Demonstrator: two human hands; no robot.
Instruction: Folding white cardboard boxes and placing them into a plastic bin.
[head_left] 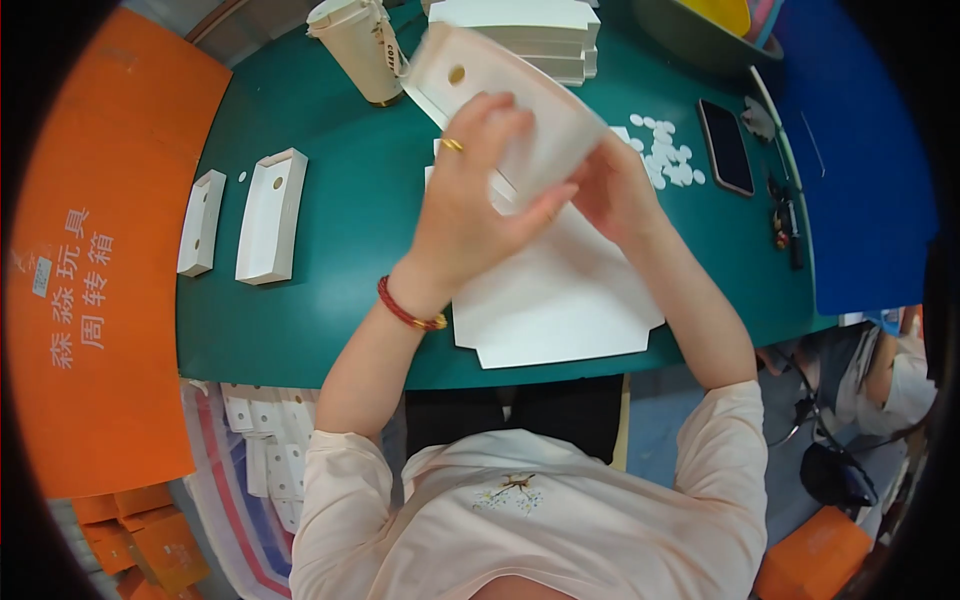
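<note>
Above the middle of the table I have a tilted white cardboard box (560,125) with a small round gold-brown spot near one end. My right hand (622,190) is closed on its lower right end, with some fingers hidden behind the card. In front of the box's near side is my left hand (468,185), thumb and fingers spread apart. Its fingertips are blurred and overlap the box, so firm contact is hard to judge. Beneath both hands lie flat white card sheets (560,310) with cut corners.
White boxes stand stacked (560,40) at the back, beside a lidded cup (362,55). Two narrow white trays (272,215) (202,225) are at left. White discs (665,155) and a phone (725,147) lie at right. A bin of white boxes (265,440) sits below the table's left front edge.
</note>
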